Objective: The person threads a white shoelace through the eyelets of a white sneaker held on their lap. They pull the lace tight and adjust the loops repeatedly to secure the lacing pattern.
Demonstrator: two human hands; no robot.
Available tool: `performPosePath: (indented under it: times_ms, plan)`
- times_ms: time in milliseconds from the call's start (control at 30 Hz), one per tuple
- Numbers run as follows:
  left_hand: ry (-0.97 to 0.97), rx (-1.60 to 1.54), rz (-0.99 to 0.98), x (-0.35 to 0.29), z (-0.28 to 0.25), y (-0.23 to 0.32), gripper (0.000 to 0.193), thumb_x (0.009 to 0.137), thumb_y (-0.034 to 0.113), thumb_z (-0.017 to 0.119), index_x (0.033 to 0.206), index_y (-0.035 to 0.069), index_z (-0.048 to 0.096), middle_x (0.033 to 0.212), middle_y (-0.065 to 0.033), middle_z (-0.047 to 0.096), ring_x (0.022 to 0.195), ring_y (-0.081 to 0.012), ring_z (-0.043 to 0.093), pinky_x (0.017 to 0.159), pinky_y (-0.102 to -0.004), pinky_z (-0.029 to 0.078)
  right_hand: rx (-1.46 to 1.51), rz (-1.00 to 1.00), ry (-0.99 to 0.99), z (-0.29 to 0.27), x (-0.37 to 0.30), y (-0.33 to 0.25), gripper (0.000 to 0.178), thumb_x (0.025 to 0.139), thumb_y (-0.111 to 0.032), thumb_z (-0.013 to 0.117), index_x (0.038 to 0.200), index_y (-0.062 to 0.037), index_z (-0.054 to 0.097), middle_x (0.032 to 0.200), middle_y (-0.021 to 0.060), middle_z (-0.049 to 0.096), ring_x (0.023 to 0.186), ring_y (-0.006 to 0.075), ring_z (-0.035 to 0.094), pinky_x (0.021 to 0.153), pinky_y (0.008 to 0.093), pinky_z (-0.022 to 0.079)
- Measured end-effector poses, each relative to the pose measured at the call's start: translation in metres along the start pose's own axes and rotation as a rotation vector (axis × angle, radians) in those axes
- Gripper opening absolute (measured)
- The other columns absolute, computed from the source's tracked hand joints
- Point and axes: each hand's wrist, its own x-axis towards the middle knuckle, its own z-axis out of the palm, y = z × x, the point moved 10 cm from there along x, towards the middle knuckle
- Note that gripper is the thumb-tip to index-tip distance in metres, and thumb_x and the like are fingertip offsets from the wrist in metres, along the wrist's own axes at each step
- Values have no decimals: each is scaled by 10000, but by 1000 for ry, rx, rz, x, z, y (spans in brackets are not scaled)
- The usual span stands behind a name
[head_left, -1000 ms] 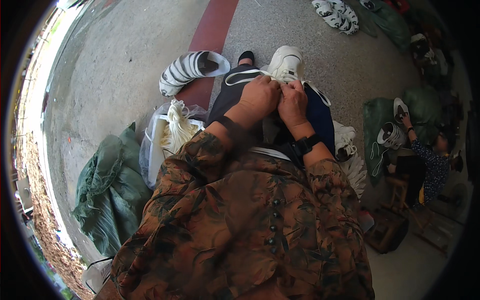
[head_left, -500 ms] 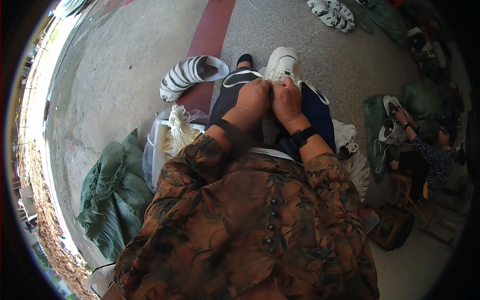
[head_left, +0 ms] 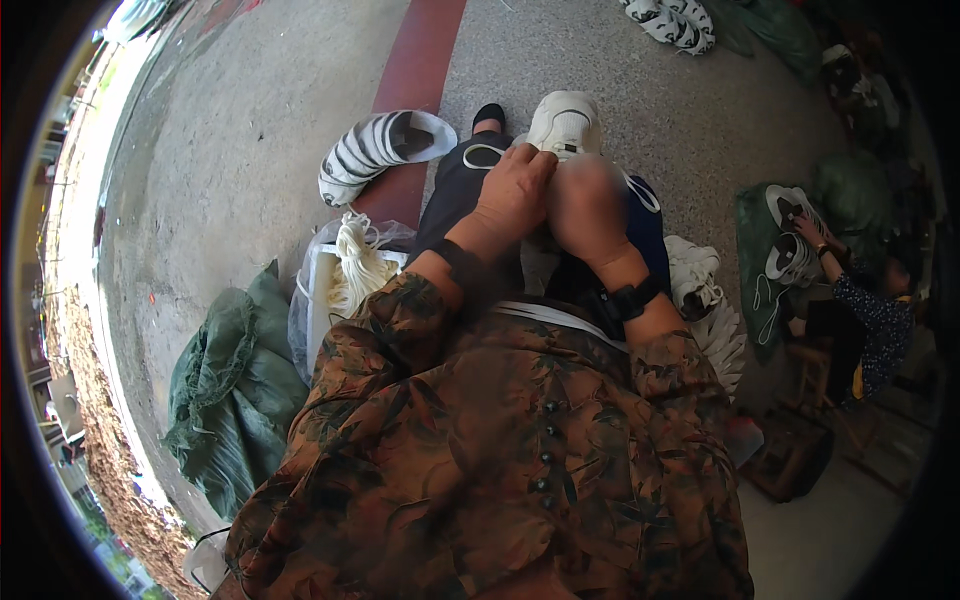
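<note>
A white sneaker [head_left: 566, 122] rests on my lap, toe pointing away from me. My left hand [head_left: 515, 192] grips the shoe's near part with its fingers closed on it. My right hand [head_left: 583, 205] is blurred and pressed against the same shoe beside the left hand; a dark watch sits on that wrist. A white lace [head_left: 640, 190] loops off the shoe to the right. What the fingers pinch is hidden.
A bag of white laces [head_left: 350, 270] lies to my left beside a green sack [head_left: 235, 385]. Striped shoe parts [head_left: 375, 150] lie ahead-left. White shoes [head_left: 700, 285] are piled at my right. Another seated person [head_left: 850, 300] handles a shoe [head_left: 790, 262] at far right.
Both hands have stayed on the white sneaker, shifting slightly toward me and working at it; the right hand is now motion-blurred.
</note>
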Motion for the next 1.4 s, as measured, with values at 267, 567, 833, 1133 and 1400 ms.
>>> performPosePath:
  times_ms: [267, 567, 833, 1133, 1400]
  plan:
    - [-49, -86, -34, -5, 1, -18, 128, 761, 66, 574, 867, 114, 625, 822, -106, 552, 759, -323, 594, 664, -409, 490, -29, -29, 34, 11, -9, 18, 294, 692, 10, 567, 970, -81, 594, 945, 90, 586, 891, 251, 552, 738, 362, 368]
    - [-84, -55, 73, -4, 0, -4, 107, 710, 50, 589, 789, 116, 621, 830, -84, 518, 799, -298, 570, 687, -392, 484, 44, -54, 80, 3, -11, 18, 275, 727, -14, 574, 997, -61, 596, 935, 89, 586, 845, 254, 552, 746, 353, 380]
    - [-84, -106, 177, -1, -5, 5, 94, 677, 72, 628, 761, 107, 602, 797, -77, 499, 781, -285, 565, 670, -389, 481, 134, 124, 98, 3, -18, 42, 442, 619, -18, 727, 1034, -46, 578, 1114, 170, 462, 984, 337, 509, 824, 405, 417]
    - [-56, 115, 223, 13, 2, 20, 117, 667, 159, 656, 746, 109, 585, 775, -70, 519, 744, -260, 564, 641, -369, 487, 132, 122, 145, 1, -18, 45, 532, 616, -52, 741, 1109, -68, 541, 1138, 204, 419, 988, 366, 492, 840, 416, 425]
    - [-173, 314, 242, 13, 20, 18, 134, 670, 161, 625, 763, 79, 572, 790, -79, 539, 758, -248, 587, 590, -333, 496, 140, 138, 141, -1, -19, 47, 535, 618, -84, 741, 1115, -74, 544, 1136, 209, 424, 986, 374, 494, 842, 421, 423]
